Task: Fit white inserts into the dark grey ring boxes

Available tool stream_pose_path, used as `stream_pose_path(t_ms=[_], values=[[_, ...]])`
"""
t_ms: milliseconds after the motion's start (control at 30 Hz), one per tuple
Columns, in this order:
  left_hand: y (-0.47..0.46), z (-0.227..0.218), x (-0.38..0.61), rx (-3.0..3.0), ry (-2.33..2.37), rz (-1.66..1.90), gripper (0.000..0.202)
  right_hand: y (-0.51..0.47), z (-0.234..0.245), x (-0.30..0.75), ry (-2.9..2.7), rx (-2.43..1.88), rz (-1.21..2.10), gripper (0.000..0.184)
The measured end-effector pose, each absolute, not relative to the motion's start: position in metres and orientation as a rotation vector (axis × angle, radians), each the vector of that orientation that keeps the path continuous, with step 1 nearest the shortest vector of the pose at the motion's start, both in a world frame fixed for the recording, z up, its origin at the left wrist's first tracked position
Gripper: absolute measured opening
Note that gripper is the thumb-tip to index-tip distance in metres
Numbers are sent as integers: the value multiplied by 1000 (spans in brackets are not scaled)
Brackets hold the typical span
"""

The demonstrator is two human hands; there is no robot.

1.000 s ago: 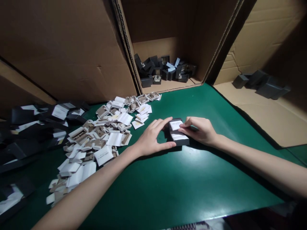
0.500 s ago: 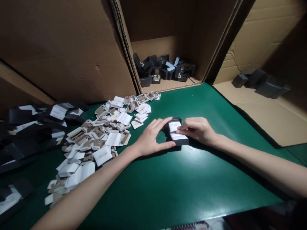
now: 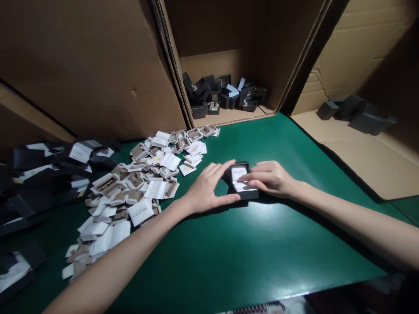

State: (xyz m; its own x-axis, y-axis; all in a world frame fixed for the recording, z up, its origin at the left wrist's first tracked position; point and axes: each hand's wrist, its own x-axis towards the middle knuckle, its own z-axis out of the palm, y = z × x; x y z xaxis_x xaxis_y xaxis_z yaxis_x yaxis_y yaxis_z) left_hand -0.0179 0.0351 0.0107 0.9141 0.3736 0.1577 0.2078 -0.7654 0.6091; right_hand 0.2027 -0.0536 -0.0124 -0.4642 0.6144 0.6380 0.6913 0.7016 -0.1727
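1. Grip at the left: bare left hand (image 3: 207,186) spread wide, thumb on the near face of a small, black, rectangular box (image 3: 248,195), forefinger at the lid's far left corner. Box held between the two digits.
2. Box stands open on the smooth green tabletop (image 3: 212,257), between both hands; lid raised on the side away from the left thumb.
3. Bare right hand (image 3: 273,179): fingers bunched, leading fingertips at the flat white printed panel (image 3: 240,171) inside the lid, thumb lower, by the white lining (image 3: 240,186) of the base. Cannot tell whether anything is pinched there.
4. Handling, as judged: press low and evenly along the panel; light fingertip force, since a thin panel would likely crease. Left thumb best braced against the push, lest the box skid.
5. Pose: left forearm slants up from lower left, wrist nearly straight; right forearm reaches across from the right, knuckles up.
6. Left of the left hand, clear of its fingers: loose heap of folded white-and-brown card pieces (image 3: 157,189).
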Motion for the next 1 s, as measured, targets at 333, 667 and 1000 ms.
stream_pose_path(t_ms=[333, 667, 1000], values=[[33, 12, -18, 2431, 465, 385, 74, -53, -7, 212, -2344, -1136, -249, 37], [29, 14, -17, 2371, 497, 390, 73, -52, -6, 218, -2449, -1226, -342, 36], [25, 8, -12, 2156, 653, 532, 23, -55, -7, 209, -2523, -1237, -168, 39]])
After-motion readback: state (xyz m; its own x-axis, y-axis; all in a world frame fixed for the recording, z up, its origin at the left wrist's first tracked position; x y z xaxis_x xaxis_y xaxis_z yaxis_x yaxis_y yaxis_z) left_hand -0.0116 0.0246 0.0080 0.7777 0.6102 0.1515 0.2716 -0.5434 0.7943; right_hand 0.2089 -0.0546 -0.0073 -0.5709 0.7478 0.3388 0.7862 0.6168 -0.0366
